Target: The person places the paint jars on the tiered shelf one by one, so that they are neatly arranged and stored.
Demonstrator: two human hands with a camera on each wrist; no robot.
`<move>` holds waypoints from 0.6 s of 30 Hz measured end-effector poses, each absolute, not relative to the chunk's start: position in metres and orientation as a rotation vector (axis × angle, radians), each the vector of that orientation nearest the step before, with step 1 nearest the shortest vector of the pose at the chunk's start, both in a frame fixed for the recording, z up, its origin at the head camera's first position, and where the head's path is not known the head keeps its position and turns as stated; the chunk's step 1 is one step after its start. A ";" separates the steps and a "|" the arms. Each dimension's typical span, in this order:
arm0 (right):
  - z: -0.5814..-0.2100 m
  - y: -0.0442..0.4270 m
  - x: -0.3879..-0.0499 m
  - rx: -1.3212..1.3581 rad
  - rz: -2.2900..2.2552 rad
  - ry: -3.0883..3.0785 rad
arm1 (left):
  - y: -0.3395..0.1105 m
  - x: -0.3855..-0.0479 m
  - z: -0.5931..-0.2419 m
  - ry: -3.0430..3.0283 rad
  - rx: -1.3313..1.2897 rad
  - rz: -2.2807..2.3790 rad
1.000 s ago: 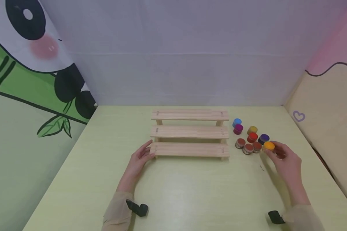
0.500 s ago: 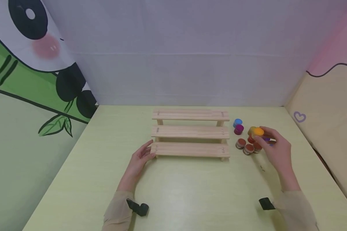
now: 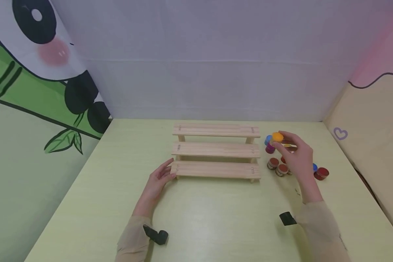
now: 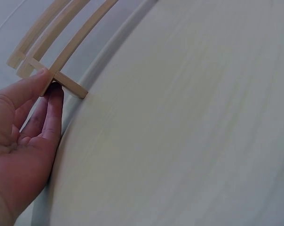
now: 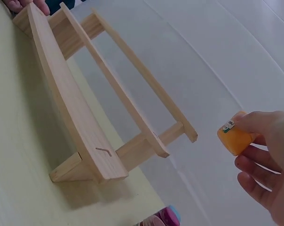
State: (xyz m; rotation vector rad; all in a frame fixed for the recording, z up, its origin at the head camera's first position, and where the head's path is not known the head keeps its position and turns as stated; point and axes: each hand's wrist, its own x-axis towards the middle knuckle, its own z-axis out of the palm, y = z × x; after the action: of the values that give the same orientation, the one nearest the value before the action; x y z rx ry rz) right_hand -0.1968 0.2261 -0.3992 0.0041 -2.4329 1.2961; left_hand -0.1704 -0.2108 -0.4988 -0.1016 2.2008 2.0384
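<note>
A three-tier wooden display rack stands in the middle of the table. My left hand grips the left end of its lowest shelf; in the left wrist view the thumb lies on the shelf's end, with the fingers under it. Between the thumb and fingers of my right hand is a small orange jar, held in the air right of the rack's top shelf. A label shows on the jar's side. Below that hand, a blue-lidded jar and a purple jar are partly covered.
Several more small jars stand right of the rack, among them brown-lidded ones and a dark red one; my right hand hides some. A pale cloth wall rises behind the table, with printed panels on both sides.
My right hand has carried the orange jar leftward and away from me, from the front of the jar group to near the blue and purple jars. The left hand stays on the rack.
</note>
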 end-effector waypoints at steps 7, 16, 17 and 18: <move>-0.391 0.212 -0.214 0.058 1.324 -2.410 | -0.210 -0.171 -0.499 2.186 -0.117 2.047; -0.401 0.187 -0.242 0.251 1.396 -2.286 | -0.211 -0.170 -0.500 2.177 -0.111 2.068; -0.402 0.183 -0.245 0.277 1.414 -2.270 | -0.210 -0.170 -0.499 2.173 -0.116 2.072; -0.403 0.179 -0.247 0.299 1.436 -2.258 | -0.210 -0.170 -0.499 2.169 -0.119 2.077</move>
State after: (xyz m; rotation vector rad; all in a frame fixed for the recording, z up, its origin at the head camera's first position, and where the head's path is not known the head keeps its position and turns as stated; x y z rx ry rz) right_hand -0.2472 0.1791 -0.4032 0.2987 -2.2584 1.4361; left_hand -0.1697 -0.2103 -0.4991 -0.1191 2.1687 2.0768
